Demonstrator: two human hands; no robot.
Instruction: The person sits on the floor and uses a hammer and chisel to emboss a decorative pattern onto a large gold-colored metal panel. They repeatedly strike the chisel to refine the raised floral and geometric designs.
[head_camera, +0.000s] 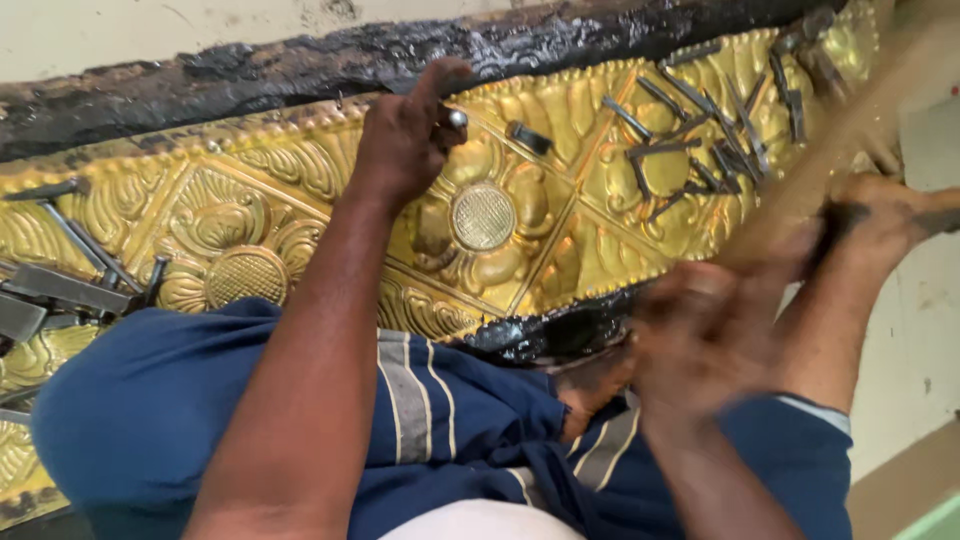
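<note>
**Head view: embossed brass sheet on black pitch, worked by two hands**

The frame is filled by a long embossed brass sheet (560, 240), bright gold in colour, its surface raised into petals, scrolls, beaded borders and diagonal ribs. Two round medallions with a fine crosshatched texture are set into it, one (483, 216) near the middle and one (246, 276) towards the left. The sheet is bedded on a thick layer of black pitch (300, 65), glossy and lumpy, which is seen along the upper edge and again as a dark patch at the lower edge.

The lower part of the frame is taken up by a dark blue cloth (150, 410) with grey and white stripes, draped over the person's knees.

The left hand (405, 140) is laid on the sheet above the central medallion, its fingers closed around a small steel punch (457, 118), of which only the rounded, shiny tip is seen. The right hand (700, 335) is heavily blurred at the sheet's lower right edge; a wooden hammer handle (850, 130) appears as a pale streak above it, but the grip cannot be told.

A scatter of slim dark steel punches (700, 140) is lying on the sheet at upper right, and flat dark steel tools (60, 285) are lying at the left edge.
</note>
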